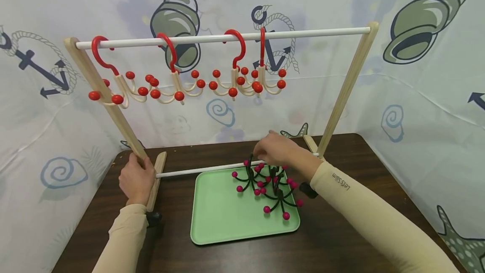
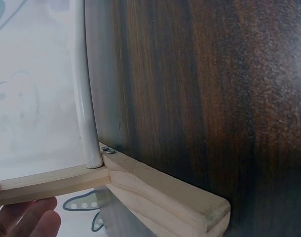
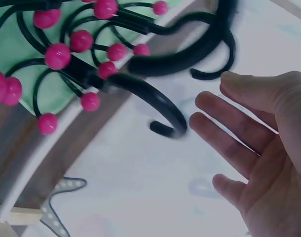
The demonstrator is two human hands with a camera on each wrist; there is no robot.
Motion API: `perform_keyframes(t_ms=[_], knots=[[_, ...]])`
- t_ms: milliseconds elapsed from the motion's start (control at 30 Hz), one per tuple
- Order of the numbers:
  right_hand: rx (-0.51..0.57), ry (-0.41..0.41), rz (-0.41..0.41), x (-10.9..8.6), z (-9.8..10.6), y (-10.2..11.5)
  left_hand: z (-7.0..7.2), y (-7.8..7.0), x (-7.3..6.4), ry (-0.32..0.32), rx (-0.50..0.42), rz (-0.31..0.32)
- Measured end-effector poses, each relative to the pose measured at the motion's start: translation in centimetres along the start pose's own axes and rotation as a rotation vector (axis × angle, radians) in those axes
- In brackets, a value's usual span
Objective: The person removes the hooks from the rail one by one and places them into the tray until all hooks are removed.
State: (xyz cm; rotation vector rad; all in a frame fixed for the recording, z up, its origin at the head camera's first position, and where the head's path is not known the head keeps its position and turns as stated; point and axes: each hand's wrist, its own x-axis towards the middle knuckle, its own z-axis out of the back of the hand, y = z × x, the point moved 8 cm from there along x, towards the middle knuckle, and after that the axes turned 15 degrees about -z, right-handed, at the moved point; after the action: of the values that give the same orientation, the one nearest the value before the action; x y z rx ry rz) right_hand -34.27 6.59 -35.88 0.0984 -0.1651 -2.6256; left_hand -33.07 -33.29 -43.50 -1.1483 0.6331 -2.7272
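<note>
As black hangers (image 1: 280, 194) lie beside loosely spread right hand (image 1: 274, 149), left hand (image 1: 137, 178) grips wooden post (image 1: 122, 125)

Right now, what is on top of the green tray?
Black hooked hangers with pink balls crowd the right side of the green tray in the head view. Overlap hides some of their parts and some tray surface beneath.

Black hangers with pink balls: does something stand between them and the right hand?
Nothing visible does. In the right wrist view, no object shows between the right hand and the black hangers; the lower white bar runs behind them. Whether the hand touches one is unclear.
</note>
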Motion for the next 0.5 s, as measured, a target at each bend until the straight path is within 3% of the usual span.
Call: perform_keyframes(t_ms=[267,500], knots=[[0.097,-0.165,0.035,-3.1,6.2,0.4,-0.2,0.2,-0.1,0.003,0.002,-0.002],[0.239,-0.407,0.060,-6.3,12.9,0.3,-0.1,0.3,0.0,0.000,0.000,-0.003]])
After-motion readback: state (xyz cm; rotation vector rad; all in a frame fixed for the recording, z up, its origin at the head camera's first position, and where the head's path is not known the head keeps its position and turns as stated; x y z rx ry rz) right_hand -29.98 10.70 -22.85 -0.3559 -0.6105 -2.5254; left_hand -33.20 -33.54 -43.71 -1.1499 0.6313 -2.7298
